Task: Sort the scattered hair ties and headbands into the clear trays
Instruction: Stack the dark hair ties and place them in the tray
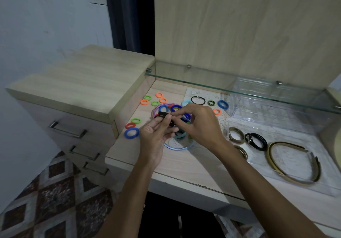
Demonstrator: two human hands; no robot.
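Both my hands, left hand and right hand, pinch a black hair tie left of the near tray; I should untangle it gently first.

Two clear trays, two hands, roughly twenty hair ties.

Two hands meeting over a wooden desk, left hand and right hand pinching a black hair tie together, coloured hair ties scattered behind, headbands in a clear tray at right
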